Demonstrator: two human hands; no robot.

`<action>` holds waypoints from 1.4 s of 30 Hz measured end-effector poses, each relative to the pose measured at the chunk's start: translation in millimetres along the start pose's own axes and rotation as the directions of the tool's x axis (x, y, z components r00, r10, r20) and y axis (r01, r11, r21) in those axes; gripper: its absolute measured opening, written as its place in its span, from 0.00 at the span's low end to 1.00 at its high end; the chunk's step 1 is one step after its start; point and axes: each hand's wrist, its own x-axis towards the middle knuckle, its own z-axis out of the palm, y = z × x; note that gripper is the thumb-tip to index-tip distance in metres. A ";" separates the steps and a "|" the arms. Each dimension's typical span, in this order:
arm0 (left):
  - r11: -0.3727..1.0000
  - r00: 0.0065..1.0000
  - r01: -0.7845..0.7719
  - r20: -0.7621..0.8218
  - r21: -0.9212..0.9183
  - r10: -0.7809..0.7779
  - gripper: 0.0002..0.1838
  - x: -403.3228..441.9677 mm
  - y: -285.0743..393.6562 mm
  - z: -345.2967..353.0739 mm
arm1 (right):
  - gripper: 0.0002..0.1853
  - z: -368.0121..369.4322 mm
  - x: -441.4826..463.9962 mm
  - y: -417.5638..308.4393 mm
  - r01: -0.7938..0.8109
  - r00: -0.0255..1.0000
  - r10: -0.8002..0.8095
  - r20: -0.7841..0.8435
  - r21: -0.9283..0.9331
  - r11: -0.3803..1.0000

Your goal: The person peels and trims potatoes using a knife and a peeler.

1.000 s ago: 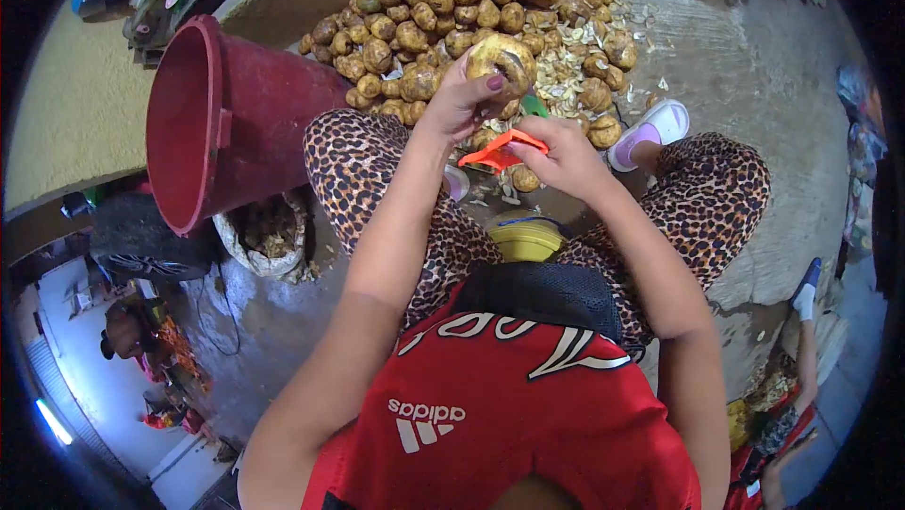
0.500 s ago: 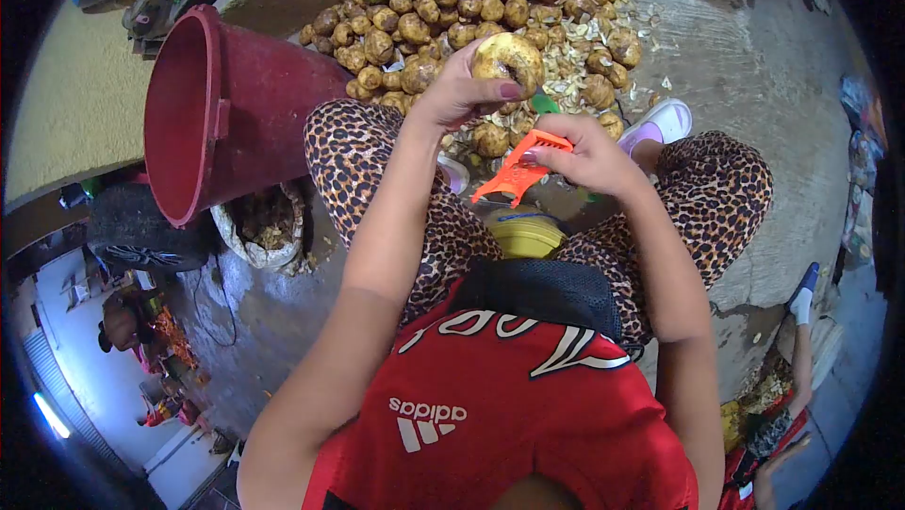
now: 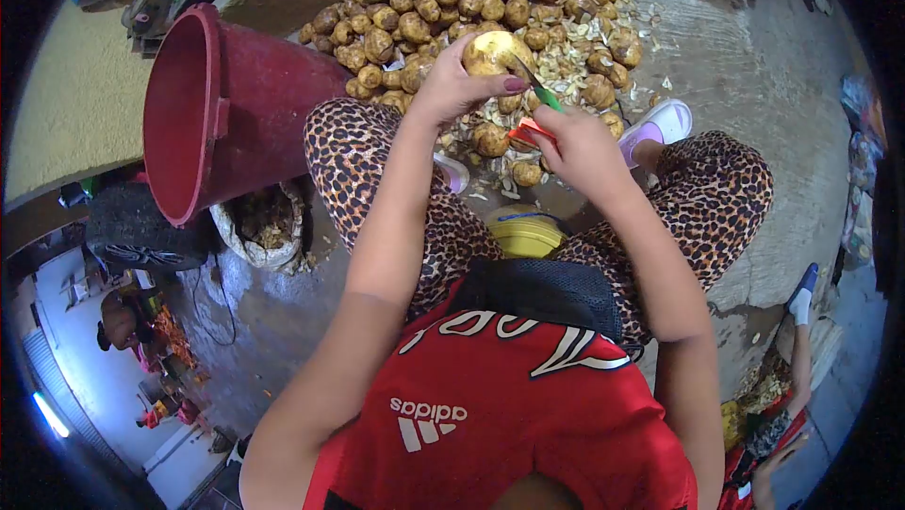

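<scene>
My left hand (image 3: 455, 88) is closed around a mostly peeled, pale yellow potato (image 3: 490, 50), with the thumb across its near side. In my right hand (image 3: 586, 147) is a small green-handled knife (image 3: 546, 96); its blade points up and left, and the tip meets the potato near a dark spot. The same hand keeps an orange peeler (image 3: 534, 132) against the palm, largely covered by the fingers. Beyond both hands lies a heap of brown potatoes (image 3: 424, 8), with pale peelings (image 3: 563, 57) scattered over it and on the floor.
A large red bucket (image 3: 269, 100) leans on its side at the left, above an open white sack (image 3: 266, 244). Between the legs sits a yellow container (image 3: 528, 235). A tyre (image 3: 146, 227) stands farther left. Other people appear at the lower left and lower right.
My right hand has turned, so the peeler is tucked into the palm and the knife points up. The knife tip has come to the potato, which my left hand has tilted.
</scene>
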 end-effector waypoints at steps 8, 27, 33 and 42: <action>0.938 0.996 0.035 0.085 -0.345 -0.005 0.38 -1.1 -12.6 -5.3 | 0.06 -2.4 -1.9 -10.0 0.012 0.997 -0.015 -0.076 -0.046 0.999; 0.924 0.956 0.181 0.282 -0.336 -0.085 0.33 -10.1 -1.7 -11.4 | 0.08 -9.9 0.5 3.7 -0.162 0.934 -0.131 0.331 0.723 0.672; 0.911 0.940 0.167 0.339 -0.376 -0.033 0.32 -1.8 -13.7 -15.4 | 0.09 -4.4 -1.3 10.6 -0.362 0.889 -0.102 0.446 0.822 0.439; 0.881 0.958 0.170 0.284 -0.442 -0.043 0.33 0.7 -23.1 -13.8 | 0.08 -1.6 4.6 10.5 -0.356 0.908 -0.038 0.417 0.815 0.457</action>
